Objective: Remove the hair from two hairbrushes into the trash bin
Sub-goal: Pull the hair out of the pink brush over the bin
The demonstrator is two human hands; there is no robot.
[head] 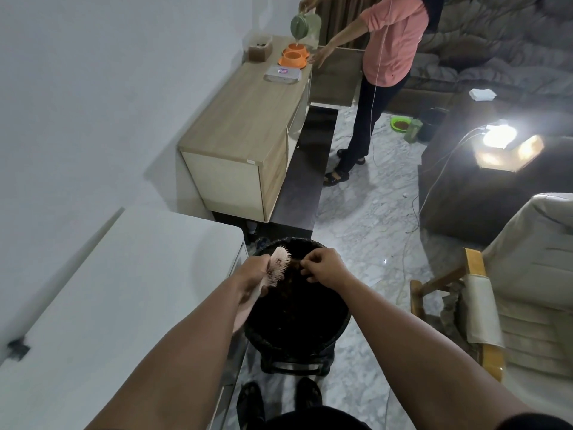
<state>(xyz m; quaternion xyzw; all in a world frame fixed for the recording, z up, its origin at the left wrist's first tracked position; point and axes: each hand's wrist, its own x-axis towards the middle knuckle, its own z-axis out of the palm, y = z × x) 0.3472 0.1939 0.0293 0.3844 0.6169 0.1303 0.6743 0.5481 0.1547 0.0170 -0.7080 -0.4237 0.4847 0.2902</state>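
1. The white table [117, 293] runs along to the left of my left grip, its top bare near me apart from a small dark mark at its near edge.
2. Far beyond both grips stands a wooden cabinet [245, 119] against the wall; on its far end sit orange bowls [293, 57], a white packet [282, 74] and a brown container [260, 49].
3. Another person [384, 57] in a pink top stands past the cabinet, tipping a green jug [305, 24] over the bowls.
4. The black trash bin [297, 308] stands on the marble floor directly under both my grips, its round mouth open and dark inside.
5. To the right of my right grip is a wooden chair [483, 305] with a pale cushion.
6. My left grip [252, 279] is wrapped tight around the handle of the pink hairbrush [278, 265], which it holds over the left rim of the bin with the bristles turned toward my right grip.
7. My right grip [325, 268] hovers just beside the brush head over the bin, its fingertips [305, 264] pinched together on a small dark tuft of hair [296, 264] that reaches toward the bristles.
8. I see only this one hairbrush.
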